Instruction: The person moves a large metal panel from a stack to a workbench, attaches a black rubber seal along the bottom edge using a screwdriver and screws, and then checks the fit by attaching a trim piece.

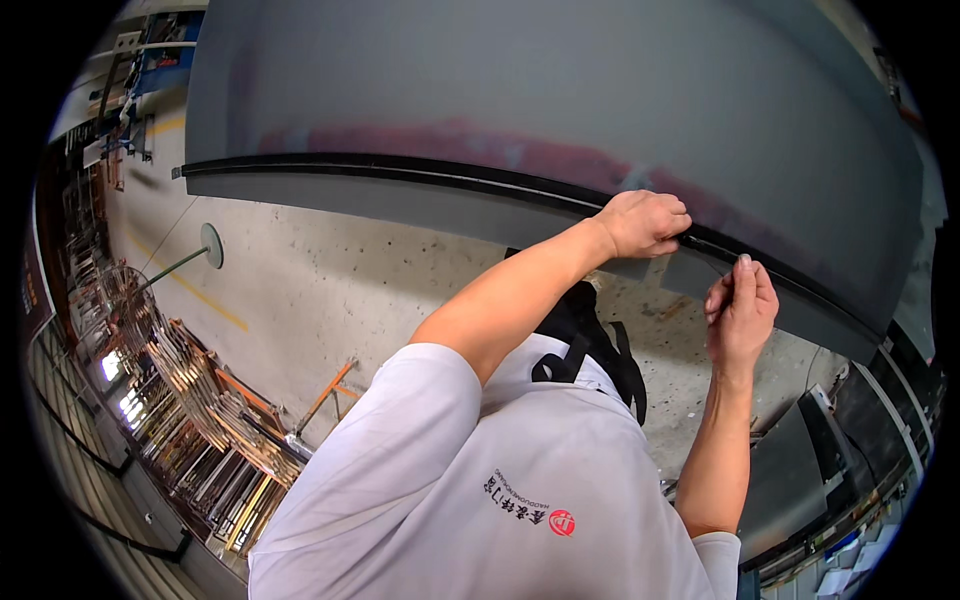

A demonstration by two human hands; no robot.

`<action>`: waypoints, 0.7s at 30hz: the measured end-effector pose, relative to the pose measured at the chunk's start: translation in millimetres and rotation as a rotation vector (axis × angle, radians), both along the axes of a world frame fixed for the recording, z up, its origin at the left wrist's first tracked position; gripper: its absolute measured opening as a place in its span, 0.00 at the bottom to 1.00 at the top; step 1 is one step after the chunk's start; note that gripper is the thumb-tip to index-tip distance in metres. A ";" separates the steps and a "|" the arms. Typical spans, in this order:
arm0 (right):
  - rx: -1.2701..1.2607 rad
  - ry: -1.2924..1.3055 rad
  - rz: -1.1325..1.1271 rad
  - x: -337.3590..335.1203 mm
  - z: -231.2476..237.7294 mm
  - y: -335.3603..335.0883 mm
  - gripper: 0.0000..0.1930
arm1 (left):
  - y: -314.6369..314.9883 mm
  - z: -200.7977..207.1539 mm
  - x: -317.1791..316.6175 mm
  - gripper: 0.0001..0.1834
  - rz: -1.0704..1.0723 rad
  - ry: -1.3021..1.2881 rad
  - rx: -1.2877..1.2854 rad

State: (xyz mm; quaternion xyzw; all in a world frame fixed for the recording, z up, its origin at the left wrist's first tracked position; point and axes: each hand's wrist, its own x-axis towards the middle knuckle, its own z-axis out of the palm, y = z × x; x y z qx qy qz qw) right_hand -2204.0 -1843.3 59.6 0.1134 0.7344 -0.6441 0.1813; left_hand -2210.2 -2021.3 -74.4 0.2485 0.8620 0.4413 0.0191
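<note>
A large grey panel [560, 80] with reddish smears lies across the far side, a black strip [400, 170] running along its near edge. My left hand [645, 222] is closed at this strip, right of the middle, with its fingers curled down; what is inside them is hidden. Nearer to me and further right, my right hand [740, 305] is raised with thumb and fingers pinched together. A thin dark strand [712, 262] runs from the black strip toward this pinch. Whether it is a seal, a film or a wire cannot be made out.
Bundles of long metal profiles [215, 400] stand on a rack at the left. A round-based stand [210, 246] is on the speckled floor [340, 270] beside the panel. Dark sheets [800, 470] lean at the lower right, and a blue machine [170, 55] shows at the far left.
</note>
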 end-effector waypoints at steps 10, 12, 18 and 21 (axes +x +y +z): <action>-0.704 -0.396 -0.332 14.5 9.3 -3.3 0.10 | 0.8 -3.5 2.3 0.16 0.005 -0.018 0.001; -0.467 -0.280 -0.266 21.0 5.3 -7.7 0.08 | -3.3 -2.7 3.7 0.16 -0.014 -0.019 0.013; 0.665 0.665 0.309 18.7 25.3 22.2 0.09 | 8.0 8.8 6.0 0.25 0.007 -0.093 -0.059; 0.757 0.901 0.515 8.6 39.3 36.5 0.16 | 14.2 7.3 4.7 0.22 0.011 0.004 -0.012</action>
